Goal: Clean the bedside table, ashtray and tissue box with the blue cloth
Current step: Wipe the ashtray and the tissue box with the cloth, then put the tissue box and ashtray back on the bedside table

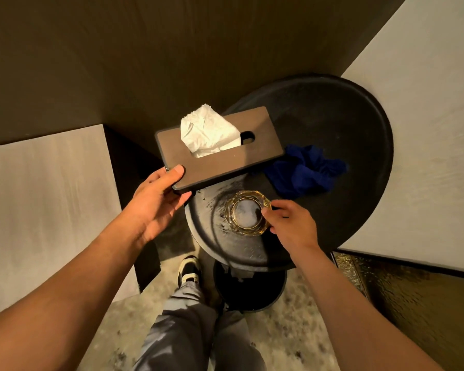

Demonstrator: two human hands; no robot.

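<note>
My left hand (156,194) grips the near corner of the brown tissue box (225,153), thumb on top, fingers beneath, holding it tilted above the table's left edge. A white tissue (208,131) sticks up from its slot. My right hand (289,223) pinches the right rim of the amber glass ashtray (245,215), which sits on the round black table (332,116) near its front. The crumpled blue cloth (306,170) lies on the table just behind the ashtray, partly under the box.

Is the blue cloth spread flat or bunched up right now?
Bunched up: the crumpled blue cloth lies in folds on the round black bedside table, in neither hand.
</note>
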